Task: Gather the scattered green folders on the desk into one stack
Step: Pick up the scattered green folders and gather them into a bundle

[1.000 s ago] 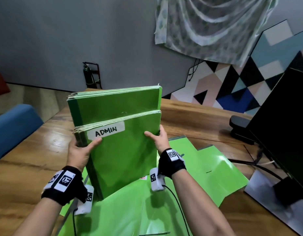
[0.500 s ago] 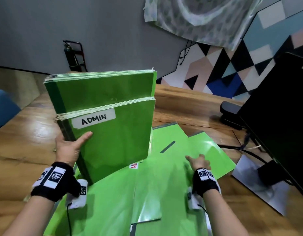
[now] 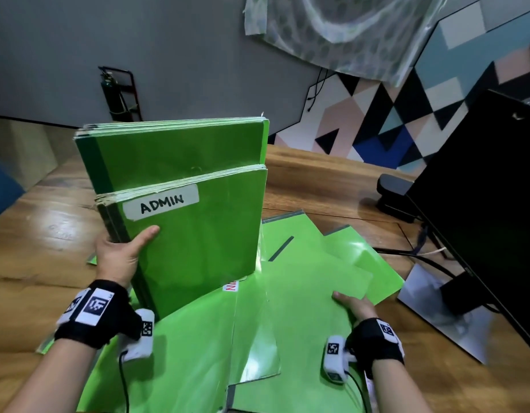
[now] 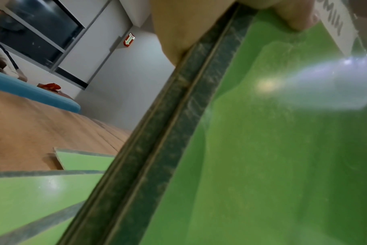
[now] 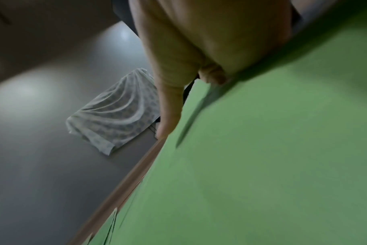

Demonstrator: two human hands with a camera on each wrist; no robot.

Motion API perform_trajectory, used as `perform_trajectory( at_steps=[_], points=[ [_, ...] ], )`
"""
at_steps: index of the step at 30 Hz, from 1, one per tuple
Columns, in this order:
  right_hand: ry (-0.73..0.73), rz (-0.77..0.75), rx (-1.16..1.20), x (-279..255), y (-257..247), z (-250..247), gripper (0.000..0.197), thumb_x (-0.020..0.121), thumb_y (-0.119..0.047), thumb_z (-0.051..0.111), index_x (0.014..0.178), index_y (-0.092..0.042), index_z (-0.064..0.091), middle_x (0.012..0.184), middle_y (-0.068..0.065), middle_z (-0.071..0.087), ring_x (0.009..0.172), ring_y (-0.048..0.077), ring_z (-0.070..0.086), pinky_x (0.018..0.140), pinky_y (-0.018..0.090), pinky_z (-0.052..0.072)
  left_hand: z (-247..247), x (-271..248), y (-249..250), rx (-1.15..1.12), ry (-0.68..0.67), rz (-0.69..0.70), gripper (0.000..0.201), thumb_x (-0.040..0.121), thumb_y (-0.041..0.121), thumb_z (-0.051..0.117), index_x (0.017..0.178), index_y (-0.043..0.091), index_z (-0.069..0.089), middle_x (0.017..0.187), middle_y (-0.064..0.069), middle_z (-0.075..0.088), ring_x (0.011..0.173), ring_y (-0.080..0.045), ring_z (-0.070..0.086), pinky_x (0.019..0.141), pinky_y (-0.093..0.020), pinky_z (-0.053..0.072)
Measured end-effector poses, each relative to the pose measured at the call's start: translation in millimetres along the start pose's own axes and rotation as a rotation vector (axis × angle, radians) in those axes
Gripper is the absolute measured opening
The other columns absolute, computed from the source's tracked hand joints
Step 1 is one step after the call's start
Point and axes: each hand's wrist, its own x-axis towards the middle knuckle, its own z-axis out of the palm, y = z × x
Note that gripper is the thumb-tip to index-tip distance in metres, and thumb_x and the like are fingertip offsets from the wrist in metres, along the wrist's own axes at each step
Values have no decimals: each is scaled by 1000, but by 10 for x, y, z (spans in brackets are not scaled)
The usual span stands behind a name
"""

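My left hand (image 3: 120, 254) grips an upright bundle of green folders (image 3: 192, 234) by its dark spine, thumb across the front under a white ADMIN label (image 3: 161, 202). The bundle's lower edge rests on several loose green folders (image 3: 198, 353) fanned flat over the desk. The left wrist view shows the spine (image 4: 157, 149) and my thumb (image 4: 293, 15) on the cover. My right hand (image 3: 354, 305) is low at the right, on a flat green folder (image 3: 311, 293). In the right wrist view its thumb (image 5: 170, 107) lies on that folder (image 5: 262, 149); the fingers look tucked under its edge.
A black monitor (image 3: 481, 204) stands at the right on a grey base (image 3: 430, 311), with cables (image 3: 421, 257) and a black device (image 3: 394, 198) behind the folders. Bare wooden desk (image 3: 49, 248) shows at the left. A blue seat (image 3: 1, 189) sits beyond the left edge.
My right hand let go of the bundle's right edge and dropped to a flat folder at the right. The left hand now holds the bundle alone.
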Motion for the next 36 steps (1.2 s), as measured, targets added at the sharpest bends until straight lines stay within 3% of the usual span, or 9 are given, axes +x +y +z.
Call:
perform_trajectory(
  at_steps=[4, 8, 13, 16, 19, 24, 29, 33, 36],
  points=[
    [-4, -127, -24, -65, -49, 12, 70, 61, -4, 81, 123, 5, 50, 130, 24, 55, 115, 36, 56, 103, 51, 41, 37, -102, 132, 7, -5, 8, 39, 77, 20, 70, 62, 22, 34, 64, 3, 38, 70, -19, 46, 93, -43, 41],
    [97, -351, 48, -343, -537, -107, 90, 63, -10, 80, 140, -6, 34, 142, 16, 43, 130, 35, 42, 111, 50, 30, -17, -124, 175, -16, 20, 7, 36, 77, 21, 70, 65, 21, 36, 68, 2, 42, 83, -19, 48, 95, -41, 39],
    [74, -790, 225, -963, -1292, -664, 16, 79, -17, 70, 93, -19, 63, 90, 4, 64, 78, 10, 66, 80, 28, 55, -10, -51, 109, -8, -9, -17, 34, 71, 29, 75, 80, 15, 46, 86, -14, 57, 98, -29, 53, 95, -40, 40],
    [82, -975, 293, -1387, -1638, -910, 45, 80, -17, 67, 121, -6, 52, 121, 11, 56, 99, -2, 62, 95, 17, 46, 3, -53, 98, 12, -28, -28, 33, 71, 30, 75, 77, 17, 45, 75, 1, 49, 92, -23, 49, 98, -42, 40],
    [-3, -1073, 427, -1716, -1760, -849, 43, 70, -30, 69, 108, -21, 52, 106, -14, 65, 88, -11, 61, 90, 13, 47, -12, -88, 151, 7, -32, -40, 33, 72, 28, 74, 77, 16, 45, 79, -1, 50, 94, -23, 48, 100, -43, 37],
    [-295, -1079, 647, -1813, -1777, -313, 46, 68, -26, 72, 108, -23, 50, 100, -11, 63, 95, 10, 61, 91, 27, 51, -32, -211, 307, -42, -65, 14, 29, 72, 24, 73, 83, 10, 51, 104, -19, 55, 106, -27, 50, 102, -43, 35],
    [-573, -936, 516, -1736, -1677, 714, 62, 54, -28, 85, 107, -23, 53, 98, -19, 71, 97, 4, 62, 85, 24, 50, -182, 78, -160, -53, -115, 150, 141, 30, 73, 76, 142, 6, 23, 144, -19, 40, 132, -32, 39, 113, -52, 27],
    [-718, -793, 275, -1487, -1563, 1400, 104, 46, -49, 85, 132, -22, 34, 143, 5, 42, 132, 23, 39, 109, 45, 34, -139, -179, 262, -28, -111, 151, 78, 59, 21, 85, 124, 14, 43, 116, -5, 58, 113, -21, 52, 111, -43, 34],
    [-718, -693, 148, -1532, -1499, 1620, 84, 50, -31, 86, 122, -13, 48, 123, 12, 59, 115, 27, 55, 100, 43, 44, -133, -159, 208, -13, -82, 115, 48, 68, 7, 77, 109, 16, 52, 98, -3, 62, 102, -24, 57, 105, -49, 41]
  ],
)
